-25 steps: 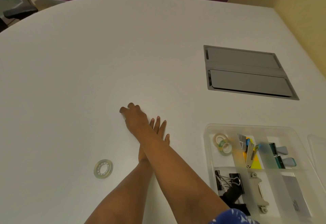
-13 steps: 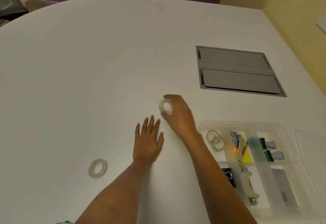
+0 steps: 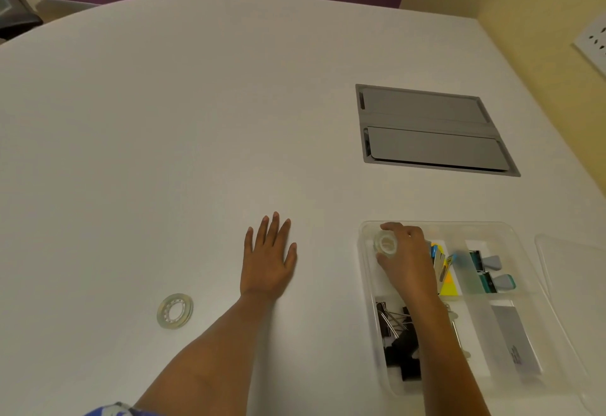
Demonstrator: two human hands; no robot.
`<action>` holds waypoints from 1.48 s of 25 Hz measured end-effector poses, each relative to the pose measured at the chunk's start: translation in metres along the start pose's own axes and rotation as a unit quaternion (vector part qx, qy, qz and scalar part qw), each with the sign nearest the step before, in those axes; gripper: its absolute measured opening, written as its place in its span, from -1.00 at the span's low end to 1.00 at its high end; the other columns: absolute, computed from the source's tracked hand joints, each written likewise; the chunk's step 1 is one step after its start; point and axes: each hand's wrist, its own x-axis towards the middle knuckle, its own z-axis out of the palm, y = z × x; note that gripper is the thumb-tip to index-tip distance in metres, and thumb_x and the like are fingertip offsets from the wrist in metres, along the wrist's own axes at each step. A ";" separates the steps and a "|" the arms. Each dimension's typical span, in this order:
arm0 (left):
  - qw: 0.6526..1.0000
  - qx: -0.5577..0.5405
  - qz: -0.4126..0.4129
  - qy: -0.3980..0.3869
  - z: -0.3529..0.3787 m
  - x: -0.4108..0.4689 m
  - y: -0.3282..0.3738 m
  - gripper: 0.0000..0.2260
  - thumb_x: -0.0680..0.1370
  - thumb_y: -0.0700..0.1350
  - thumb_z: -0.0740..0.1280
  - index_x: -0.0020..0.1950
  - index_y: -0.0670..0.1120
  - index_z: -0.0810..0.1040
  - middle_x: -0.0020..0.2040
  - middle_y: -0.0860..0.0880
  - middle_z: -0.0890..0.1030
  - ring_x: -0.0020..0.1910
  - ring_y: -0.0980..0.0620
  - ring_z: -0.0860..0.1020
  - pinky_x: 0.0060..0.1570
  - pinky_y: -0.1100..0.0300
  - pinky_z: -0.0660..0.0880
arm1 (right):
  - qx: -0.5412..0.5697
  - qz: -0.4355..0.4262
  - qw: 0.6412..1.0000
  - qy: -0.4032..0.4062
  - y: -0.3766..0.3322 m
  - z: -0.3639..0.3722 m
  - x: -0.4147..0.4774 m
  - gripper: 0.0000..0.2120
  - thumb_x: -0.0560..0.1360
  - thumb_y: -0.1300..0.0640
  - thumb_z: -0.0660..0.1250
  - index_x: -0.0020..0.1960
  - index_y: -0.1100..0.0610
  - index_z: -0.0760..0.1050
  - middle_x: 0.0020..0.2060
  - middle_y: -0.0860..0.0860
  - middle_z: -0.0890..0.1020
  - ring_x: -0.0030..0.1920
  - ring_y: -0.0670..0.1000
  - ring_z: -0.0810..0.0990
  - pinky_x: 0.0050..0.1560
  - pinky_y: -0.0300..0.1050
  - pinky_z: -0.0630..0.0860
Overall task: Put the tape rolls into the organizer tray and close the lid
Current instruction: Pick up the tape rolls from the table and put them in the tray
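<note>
My right hand (image 3: 408, 260) grips a small clear tape roll (image 3: 386, 243) over the far-left compartment of the clear organizer tray (image 3: 492, 226). The hand hides whatever lies in that compartment. My left hand (image 3: 267, 260) rests flat on the white table, palm down, fingers spread, holding nothing. A flat clear tape roll (image 3: 174, 310) lies on the table to the left of my left forearm. The clear lid (image 3: 572, 271) lies off the tray, just to its right.
The tray also holds black binder clips (image 3: 398, 343), yellow sticky notes (image 3: 450, 284), teal clips (image 3: 492, 273) and a grey card (image 3: 513, 338). A grey cable hatch (image 3: 429, 129) is set into the table beyond the tray. A yellow wall runs along the right.
My right hand picked a tape roll off the table left of centre and carried it right, to above the tray. My left hand stayed flat on the table.
</note>
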 end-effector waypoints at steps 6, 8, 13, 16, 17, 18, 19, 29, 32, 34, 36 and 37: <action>1.000 -0.007 0.002 -0.002 0.000 0.000 0.000 -0.51 0.63 0.11 -0.07 0.57 0.09 -0.03 0.59 0.08 -0.08 0.57 0.09 -0.15 0.55 0.02 -0.21 | 0.007 0.014 0.999 -0.042 0.003 0.014 0.004 -0.51 0.40 0.33 0.45 0.29 0.20 0.40 0.22 0.16 0.46 0.23 0.15 0.47 0.08 -0.05 0.46; 1.000 -0.012 0.002 0.000 0.000 0.000 0.000 -0.51 0.63 0.11 -0.07 0.57 0.09 -0.03 0.59 0.08 -0.07 0.57 0.09 -0.14 0.55 0.02 -0.21 | 0.005 0.007 0.999 -0.041 0.003 0.016 0.003 -0.52 0.40 0.34 0.44 0.28 0.20 0.40 0.22 0.14 0.47 0.23 0.14 0.47 0.04 -0.06 0.46; 1.000 -0.006 0.000 -0.003 0.000 0.000 0.000 -0.51 0.63 0.11 -0.08 0.57 0.09 -0.04 0.59 0.08 -0.08 0.57 0.09 -0.15 0.55 0.02 -0.22 | 0.027 -0.003 1.000 -0.015 0.000 0.017 0.003 -0.59 0.41 0.41 0.38 0.22 0.20 0.45 0.16 0.14 0.51 0.15 0.14 0.51 -0.07 -0.10 0.44; 1.000 -0.005 0.000 -0.005 -0.001 0.000 0.000 -0.51 0.63 0.11 -0.08 0.57 0.10 -0.05 0.59 0.08 -0.09 0.57 0.10 -0.16 0.54 0.03 -0.23 | 0.034 -0.005 0.999 -0.012 0.001 0.018 0.003 -0.61 0.41 0.41 0.40 0.21 0.21 0.47 0.15 0.15 0.51 0.15 0.14 0.51 -0.05 -0.13 0.42; 1.000 -0.005 0.001 -0.006 -0.001 0.000 0.000 -0.51 0.63 0.11 -0.08 0.57 0.10 -0.05 0.59 0.08 -0.10 0.57 0.10 -0.16 0.54 0.03 -0.23 | 0.036 -0.006 0.999 -0.013 0.002 0.018 0.003 -0.61 0.40 0.40 0.41 0.20 0.22 0.47 0.14 0.16 0.51 0.15 0.14 0.51 -0.04 -0.15 0.40; 1.000 -0.005 0.001 -0.006 -0.001 -0.001 0.000 -0.51 0.63 0.11 -0.08 0.57 0.10 -0.05 0.59 0.09 -0.10 0.57 0.10 -0.17 0.54 0.03 -0.23 | 0.040 -0.006 0.999 -0.012 0.003 0.018 0.003 -0.62 0.39 0.40 0.43 0.18 0.22 0.49 0.13 0.16 0.51 0.14 0.15 0.51 -0.03 -0.16 0.39; 1.000 -0.003 0.001 -0.008 -0.001 -0.001 0.000 -0.51 0.63 0.11 -0.09 0.57 0.10 -0.06 0.59 0.09 -0.10 0.57 0.10 -0.17 0.54 0.03 -0.23 | 0.044 -0.006 0.999 -0.009 0.004 0.018 0.003 -0.62 0.38 0.39 0.45 0.17 0.23 0.50 0.12 0.17 0.51 0.13 0.14 0.52 -0.03 -0.17 0.38; 1.000 -0.011 0.001 -0.003 -0.001 -0.002 0.000 -0.51 0.63 0.10 -0.07 0.57 0.09 -0.03 0.59 0.08 -0.08 0.57 0.10 -0.16 0.54 0.03 -0.24 | 0.041 -0.011 0.999 -0.003 -0.001 0.008 0.000 -0.64 0.42 0.38 0.42 0.19 0.21 0.52 0.16 0.15 0.52 0.17 0.12 0.53 0.07 -0.18 0.42; 1.000 -0.003 -0.001 0.001 -0.001 0.000 0.000 -0.51 0.63 0.10 -0.08 0.57 0.09 -0.04 0.59 0.09 -0.09 0.57 0.10 -0.16 0.54 0.03 -0.23 | 0.068 -0.042 0.994 0.071 -0.027 -0.009 -0.003 -0.70 0.47 0.36 0.37 0.18 0.17 0.54 0.15 0.12 0.55 0.16 0.09 0.55 0.10 -0.18 0.45; 1.000 0.005 0.007 -0.007 -0.003 -0.001 0.001 -0.51 0.63 0.11 -0.09 0.57 0.09 -0.05 0.59 0.09 -0.09 0.57 0.10 -0.17 0.55 0.02 -0.23 | 0.114 -0.096 0.987 0.068 -0.056 -0.015 -0.006 -0.72 0.49 0.33 0.37 0.19 0.16 0.54 0.15 0.10 0.55 0.16 0.05 0.55 0.18 -0.13 0.49; 0.999 0.006 0.033 -0.013 -0.008 -0.005 0.004 -0.51 0.64 0.10 -0.07 0.57 0.08 -0.04 0.60 0.07 -0.08 0.57 0.08 -0.15 0.55 0.02 -0.23 | 0.134 -0.157 0.978 0.010 -0.092 -0.009 -0.012 -0.72 0.49 0.29 0.37 0.19 0.14 0.54 0.14 0.06 0.56 0.17 0.01 0.54 0.24 -0.11 0.50; 0.999 0.025 0.029 -0.010 -0.012 -0.004 0.011 -0.51 0.64 0.07 -0.03 0.57 0.06 -0.01 0.60 0.02 -0.04 0.58 0.03 -0.11 0.54 -0.01 -0.23 | 0.142 -0.183 0.972 -0.025 -0.111 -0.002 -0.018 -0.72 0.50 0.29 0.37 0.19 0.12 0.55 0.15 0.04 0.55 0.18 0.00 0.53 0.26 -0.11 0.48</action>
